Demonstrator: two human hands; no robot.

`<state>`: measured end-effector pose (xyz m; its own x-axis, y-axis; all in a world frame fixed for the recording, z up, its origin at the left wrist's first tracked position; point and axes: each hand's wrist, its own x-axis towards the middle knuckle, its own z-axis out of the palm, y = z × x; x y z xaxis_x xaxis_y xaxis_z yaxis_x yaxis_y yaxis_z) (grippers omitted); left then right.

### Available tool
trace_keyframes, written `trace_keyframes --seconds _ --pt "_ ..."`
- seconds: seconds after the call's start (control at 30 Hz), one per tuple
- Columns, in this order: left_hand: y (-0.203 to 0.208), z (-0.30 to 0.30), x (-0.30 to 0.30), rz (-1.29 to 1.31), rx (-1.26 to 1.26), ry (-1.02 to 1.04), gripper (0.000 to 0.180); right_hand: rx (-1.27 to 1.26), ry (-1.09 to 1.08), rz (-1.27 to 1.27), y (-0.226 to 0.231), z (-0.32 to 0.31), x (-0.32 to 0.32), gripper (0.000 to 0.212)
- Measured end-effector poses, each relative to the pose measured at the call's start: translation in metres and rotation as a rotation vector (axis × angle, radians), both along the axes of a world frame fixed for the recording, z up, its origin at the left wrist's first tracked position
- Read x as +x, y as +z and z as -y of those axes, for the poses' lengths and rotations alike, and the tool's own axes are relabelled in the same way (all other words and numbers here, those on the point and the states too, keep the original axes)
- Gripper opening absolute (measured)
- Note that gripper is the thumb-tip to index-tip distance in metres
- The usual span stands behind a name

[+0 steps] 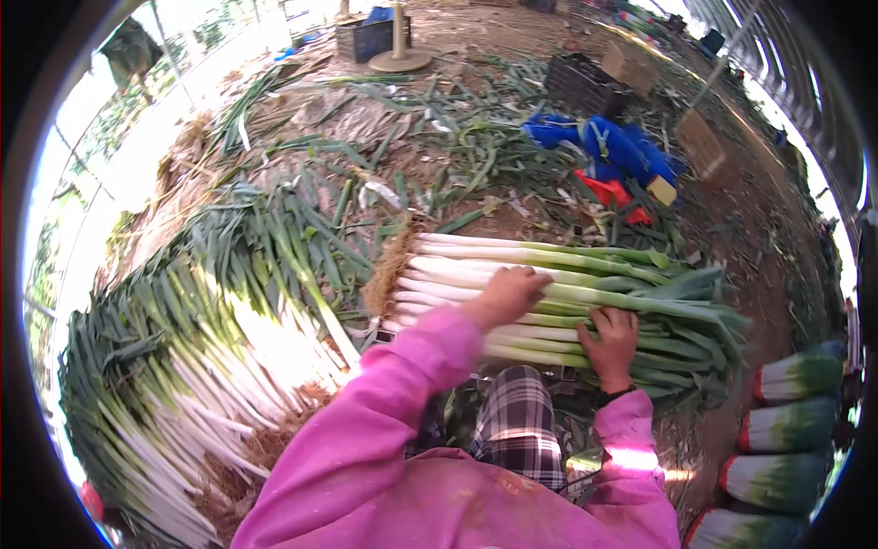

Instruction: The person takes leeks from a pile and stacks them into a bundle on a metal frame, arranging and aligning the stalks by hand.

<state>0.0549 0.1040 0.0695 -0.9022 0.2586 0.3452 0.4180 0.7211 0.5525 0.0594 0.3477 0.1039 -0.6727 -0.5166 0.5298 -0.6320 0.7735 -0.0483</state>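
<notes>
Row of leeks (585,295) laid crosswise in front of the body, packed side by side: shaggy roots (393,270) fairly level at the left end, white shanks in the middle, dark green leaves (700,295) fanning out at the right. Support beneath mostly hidden.

Seems to be at the arranging step, evening up the stalks within the row. Probably calls next for drawing the stalks snugly together, keeping the root ends in line and the leaves uncreased.

Lies directly under both hands. Touches the stalks near mid-length with the left hand (508,297), fingers bent over the top; cannot tell if clasping one or only pressing. Rests the right hand (613,346) nearer the leaves, on the near side of the row, thumb apart from the fingers, loosely spread, apparently gripping nothing.

Just below the row, a knee in plaid trousers (519,412), between pink sleeves (366,393). To the left, a much larger heap of leeks (210,352), roots toward the body, leaves pointing away. At the lower right, a column of apparent leek bundles (777,430), red at the left ends. Beyond the row, cut leaves (489,151) strewn over brown earth, a crumpled blue sheet (640,156) and a dark crate (581,84). Farther back, a post on a round base (400,60).
</notes>
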Motion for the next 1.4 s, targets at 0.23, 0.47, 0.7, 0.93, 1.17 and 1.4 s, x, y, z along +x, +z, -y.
trace_keyframes --seconds 0.23,0.47,0.7,0.93,1.17,1.4 --pt "0.003 -0.016 0.005 -0.027 -0.002 0.005 0.036 -0.011 -0.033 -0.005 0.001 -0.016 -0.001 0.03" --pt "-0.027 0.004 -0.006 -0.026 0.014 -0.02 0.036 -0.027 0.01 0.04 0.008 -0.009 0.002 0.027" --pt "-0.023 0.001 -0.007 -0.004 -0.026 0.034 0.038 0.212 -0.143 0.108 0.015 -0.014 -0.027 0.037" --pt "-0.047 0.125 0.062 0.303 -0.229 0.416 0.05 0.217 -0.044 0.255 0.022 -0.009 -0.022 0.059" --pt "-0.103 0.147 0.061 0.213 -0.043 0.203 0.025 0.233 0.057 0.285 0.008 -0.003 -0.023 0.061" --pt "-0.047 0.21 0.195 0.19 0.471 1.002 0.023 0.332 -0.058 0.284 0.005 -0.026 -0.026 0.061"
